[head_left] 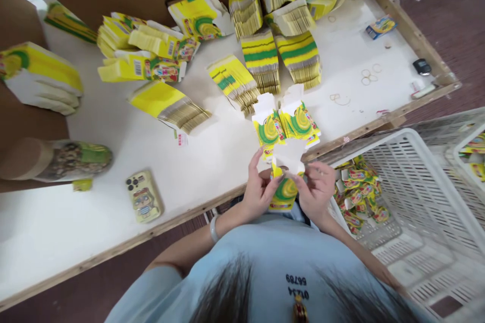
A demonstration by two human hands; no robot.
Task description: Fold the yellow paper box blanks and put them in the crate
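Observation:
Close to my body, over the table's front edge, I hold a small yellow and green carton (285, 194) with its white top flaps standing up. My left hand (258, 186) grips its left side, thumb on the front near the opening. On the right side my right hand (315, 187) pinches it with thumb and fingers. Just beyond it lie two more cartons, a left one (268, 128) and a right one (300, 120), with white flaps raised. Behind these are stacks of flat folded cartons (261, 55). What the fingers behind the held carton touch is hidden.
A white plastic crate (428, 186) with small filled cartons (359, 192) stands below the table to my right. On the table are a phone (144, 197), a jar (81, 160), rubber bands (367, 78), a blue box (381, 27) and a raised wooden rim (424, 50).

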